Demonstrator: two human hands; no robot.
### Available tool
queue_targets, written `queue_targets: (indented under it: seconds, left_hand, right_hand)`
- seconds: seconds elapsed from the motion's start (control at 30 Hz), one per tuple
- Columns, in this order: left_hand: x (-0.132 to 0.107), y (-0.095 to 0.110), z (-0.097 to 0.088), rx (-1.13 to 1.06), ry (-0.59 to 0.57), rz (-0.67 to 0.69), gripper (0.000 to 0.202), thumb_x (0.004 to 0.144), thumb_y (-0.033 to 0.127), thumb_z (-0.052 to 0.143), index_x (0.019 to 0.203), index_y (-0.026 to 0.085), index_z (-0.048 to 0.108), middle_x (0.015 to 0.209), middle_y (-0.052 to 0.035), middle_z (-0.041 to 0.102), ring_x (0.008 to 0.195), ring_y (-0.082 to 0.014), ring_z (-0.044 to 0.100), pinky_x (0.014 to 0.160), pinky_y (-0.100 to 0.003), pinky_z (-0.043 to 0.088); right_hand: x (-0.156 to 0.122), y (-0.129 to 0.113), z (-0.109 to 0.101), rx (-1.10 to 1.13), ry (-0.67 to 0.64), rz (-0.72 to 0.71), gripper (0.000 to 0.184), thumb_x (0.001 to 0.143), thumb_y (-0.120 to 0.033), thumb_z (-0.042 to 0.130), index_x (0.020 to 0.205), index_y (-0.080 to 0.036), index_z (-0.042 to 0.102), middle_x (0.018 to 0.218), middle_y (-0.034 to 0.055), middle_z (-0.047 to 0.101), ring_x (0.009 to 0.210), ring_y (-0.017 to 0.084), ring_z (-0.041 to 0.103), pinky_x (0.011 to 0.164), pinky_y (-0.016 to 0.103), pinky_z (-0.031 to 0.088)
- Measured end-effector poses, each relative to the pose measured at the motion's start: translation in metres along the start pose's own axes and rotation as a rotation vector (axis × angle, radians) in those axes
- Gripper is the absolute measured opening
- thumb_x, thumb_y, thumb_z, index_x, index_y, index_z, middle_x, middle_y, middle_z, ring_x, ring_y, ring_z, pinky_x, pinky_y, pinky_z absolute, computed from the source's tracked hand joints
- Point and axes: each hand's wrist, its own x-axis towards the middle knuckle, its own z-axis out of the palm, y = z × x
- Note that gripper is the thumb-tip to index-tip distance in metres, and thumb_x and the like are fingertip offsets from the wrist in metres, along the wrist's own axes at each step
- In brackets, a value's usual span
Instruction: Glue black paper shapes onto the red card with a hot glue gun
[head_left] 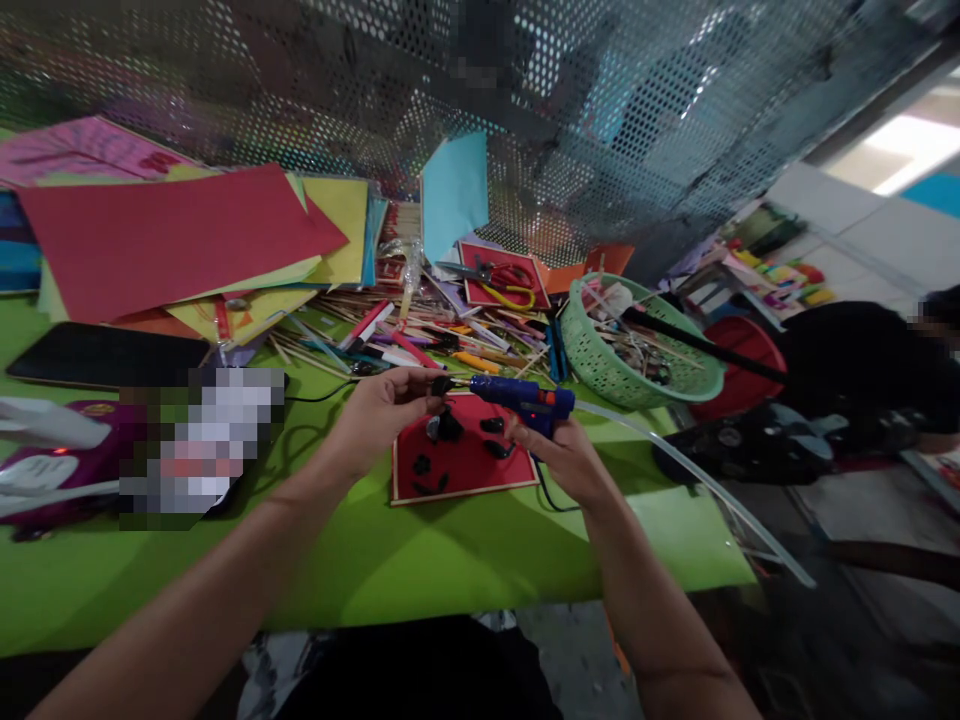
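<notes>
My right hand (566, 455) is wrapped round the grip of a blue hot glue gun (517, 392), whose nozzle points left. A long clear glue stick (697, 480) sticks out of its back end. With my left hand (386, 415) I pinch a small black piece (442, 385), perhaps a paper cutout, right at the nozzle tip. Below both hands lies a red card (465, 475) with a pale stick border. Several black shapes rest on it, among them a small flower shape (421, 464) and leaf-like pieces (431, 486).
Coloured paper sheets (187, 240) are piled at the back left. Scattered sticks and pens (442, 340) lie behind the card, near scissors (480, 272). A green basket (600, 350) stands right. A black phone (105, 355) and a purple power strip (71, 455) sit left. Another person (862, 370) is at right.
</notes>
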Motion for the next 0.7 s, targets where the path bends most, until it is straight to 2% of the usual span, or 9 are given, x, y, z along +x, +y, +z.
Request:
queue_targets:
  seconds: [0.33,0.53,0.7]
  left_hand:
    - [0.0009,-0.0027,-0.0016,-0.013,0.019,0.011,0.038,0.064,0.028,0.086,0.099,0.018,0.075,0.094,-0.0050,0.078,0.082,-0.0157,0.071,0.078,-0.028,0.058]
    - [0.0009,-0.0015,-0.0003,-0.036,0.014,-0.001,0.039,0.061,0.026,0.087,0.098,0.018,0.076,0.091,-0.0040,0.077,0.079,-0.0139,0.070,0.075,-0.025,0.056]
    - [0.0015,-0.0025,-0.0004,-0.036,-0.008,0.009,0.040,0.061,0.025,0.088,0.098,0.018,0.076,0.089,-0.0040,0.077,0.079,-0.0140,0.070,0.074,-0.024,0.056]
  right_hand:
    - [0.0012,0.0029,-0.0035,-0.051,0.029,-0.023,0.037,0.075,-0.055,0.077,0.081,-0.019,0.068,0.077,0.0023,0.066,0.072,0.017,0.058,0.070,0.030,0.049]
    - [0.0001,0.0005,-0.0002,-0.003,0.024,-0.003,0.037,0.073,-0.054,0.079,0.082,-0.019,0.068,0.076,0.0013,0.065,0.070,0.016,0.057,0.069,0.030,0.050]
    - [-0.0002,0.0031,0.0035,0.036,-0.011,0.046,0.036,0.072,-0.052,0.080,0.087,-0.021,0.071,0.079,0.0013,0.068,0.073,0.017,0.061,0.077,0.034,0.054]
